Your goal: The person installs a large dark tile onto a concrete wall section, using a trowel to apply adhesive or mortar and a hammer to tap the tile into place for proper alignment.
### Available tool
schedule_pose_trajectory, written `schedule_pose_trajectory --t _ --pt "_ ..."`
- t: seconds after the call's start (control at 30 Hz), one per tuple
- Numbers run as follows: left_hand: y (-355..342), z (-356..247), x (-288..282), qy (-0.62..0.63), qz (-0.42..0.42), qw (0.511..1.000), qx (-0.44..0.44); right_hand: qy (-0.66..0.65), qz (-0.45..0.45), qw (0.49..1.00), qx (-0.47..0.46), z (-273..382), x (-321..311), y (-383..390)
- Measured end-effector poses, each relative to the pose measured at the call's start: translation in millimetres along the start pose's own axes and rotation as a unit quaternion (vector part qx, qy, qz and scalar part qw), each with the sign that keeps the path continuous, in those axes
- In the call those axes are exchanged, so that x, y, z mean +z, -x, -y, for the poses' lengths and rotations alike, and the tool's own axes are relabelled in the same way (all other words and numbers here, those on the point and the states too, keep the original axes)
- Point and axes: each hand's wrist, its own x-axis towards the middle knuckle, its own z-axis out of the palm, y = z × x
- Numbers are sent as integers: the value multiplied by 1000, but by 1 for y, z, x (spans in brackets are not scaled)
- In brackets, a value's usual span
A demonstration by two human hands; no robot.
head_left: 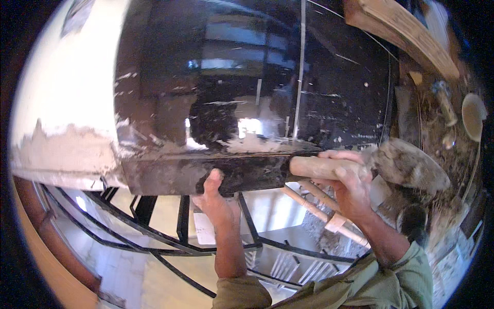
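My left hand (216, 203) grips the dark, smeared strip (154, 174) along the edge of the glossy black panel (247, 46), thumb on its face and other fingers out of sight. My right hand (351, 188) is closed around a pale cylindrical piece (319, 166) at the strip's right end. A mottled grey lump (411, 165) lies just beyond that hand; whether it joins the cylinder, I cannot tell. Pale, rough residue (257, 144) streaks the panel above the strip.
A cream surface (67, 87) borders the panel on the left. Below are black metal bars (182, 221) over a drop and pale wooden poles (303, 201). At right lie a wooden beam (401, 36), a hand tool (443, 103) and a white bowl (471, 116) amid debris.
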Motion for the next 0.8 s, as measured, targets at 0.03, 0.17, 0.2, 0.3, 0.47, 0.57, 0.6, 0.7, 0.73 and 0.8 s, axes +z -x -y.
schedule_pose_trajectory --t 0.03,0.17,0.2,0.3,0.47,0.57,0.6,0.7,0.73,0.8 --pt "2 -4 6 17 7 1000 -4 8 15 1000 0 1 2 0" --pt "-2 -3 1 44 11 998 -34 156 129 956 -214 7 9 -5" --pt "2 -10 7 3 -24 998 -50 234 134 928 -257 11 14 -7" --pt "3 -14 7 28 8 999 -38 324 152 866 -349 9 19 -13" --pt "4 -14 4 -81 -10 996 -30 364 192 830 -378 15 36 -11" --pt "5 -24 10 50 47 997 -25 379 222 817 -374 17 41 -11" --pt "5 -27 12 54 43 997 -36 428 235 787 -376 17 41 -15" --pt "7 -29 14 79 30 996 -32 456 245 773 -366 16 44 -18" --pt "7 -29 14 83 27 996 -32 420 245 792 -368 14 42 -20" --pt "6 -30 11 41 43 997 -51 385 250 808 -370 14 45 -19"
